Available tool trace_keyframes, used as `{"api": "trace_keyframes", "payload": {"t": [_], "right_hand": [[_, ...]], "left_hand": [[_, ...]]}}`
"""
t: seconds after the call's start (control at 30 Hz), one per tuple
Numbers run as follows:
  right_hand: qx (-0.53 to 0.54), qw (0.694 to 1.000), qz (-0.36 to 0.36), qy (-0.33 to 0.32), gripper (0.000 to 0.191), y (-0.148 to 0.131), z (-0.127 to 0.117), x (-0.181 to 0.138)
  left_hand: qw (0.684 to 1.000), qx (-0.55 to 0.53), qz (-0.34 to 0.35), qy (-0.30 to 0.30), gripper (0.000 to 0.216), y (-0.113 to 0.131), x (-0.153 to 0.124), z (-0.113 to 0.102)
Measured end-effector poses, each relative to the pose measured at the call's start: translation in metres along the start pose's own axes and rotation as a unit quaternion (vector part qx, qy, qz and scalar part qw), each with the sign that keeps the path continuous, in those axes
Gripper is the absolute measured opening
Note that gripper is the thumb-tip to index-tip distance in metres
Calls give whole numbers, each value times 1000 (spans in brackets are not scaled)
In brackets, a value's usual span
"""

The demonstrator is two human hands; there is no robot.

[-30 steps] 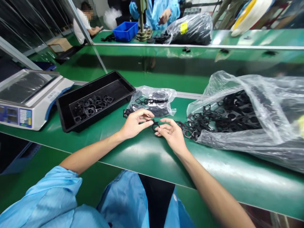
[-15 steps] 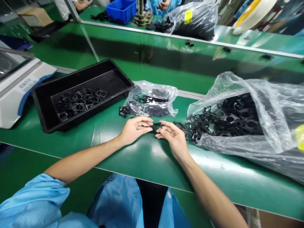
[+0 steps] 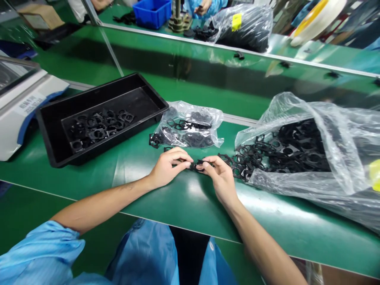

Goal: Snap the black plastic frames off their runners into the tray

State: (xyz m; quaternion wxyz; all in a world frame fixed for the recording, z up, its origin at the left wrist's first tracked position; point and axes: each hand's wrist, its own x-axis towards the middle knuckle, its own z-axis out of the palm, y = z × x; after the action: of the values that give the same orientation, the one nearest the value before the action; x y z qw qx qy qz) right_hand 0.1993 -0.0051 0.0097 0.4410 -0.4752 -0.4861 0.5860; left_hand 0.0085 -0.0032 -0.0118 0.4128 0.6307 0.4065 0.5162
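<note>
Over the green bench, my right hand [image 3: 220, 174] pinches a small black plastic ring part [image 3: 199, 165] between thumb and fingers. My left hand [image 3: 170, 166] is closed in a pinch at the left end of that part, with its fingertips on a small dark piece by the ring; whether the two are joined I cannot tell. Just beyond my fingers lies a small clear bag [image 3: 190, 132] of black parts. Loose black ring parts [image 3: 237, 160] spill toward my right hand from a large clear bag [image 3: 335, 150].
A black tray [image 3: 154, 93] with several black ring parts stands at the left, beside a white and blue machine [image 3: 32, 105]. Behind a metal rail are a blue bin [image 3: 152, 16], another filled bag [image 3: 243, 27] and a co-worker's hand [image 3: 204, 7].
My fingers have closed in around the black ring part, which now shows tilted between the fingertips. The right thumb and forefinger have come together on it. The bags and tray stay put.
</note>
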Motion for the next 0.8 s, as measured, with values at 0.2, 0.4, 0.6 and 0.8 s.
{"api": "trace_keyframes", "payload": {"t": [0.2,0.4,0.6,0.8], "right_hand": [[-105,992,-72,18,17,-5,-2,-4],[10,999,35,1,33,-4,4,-4],[47,994,83,-56,39,-6,10,-6],[59,991,87,-80,37,-7,10,-10]], "left_hand": [[993,73,86,28,10,6,2,-1],[983,107,146,43,4,11,-2,-2],[974,144,171,23,6,13,-4,0],[979,141,144,36,5,10,-3,0]]}}
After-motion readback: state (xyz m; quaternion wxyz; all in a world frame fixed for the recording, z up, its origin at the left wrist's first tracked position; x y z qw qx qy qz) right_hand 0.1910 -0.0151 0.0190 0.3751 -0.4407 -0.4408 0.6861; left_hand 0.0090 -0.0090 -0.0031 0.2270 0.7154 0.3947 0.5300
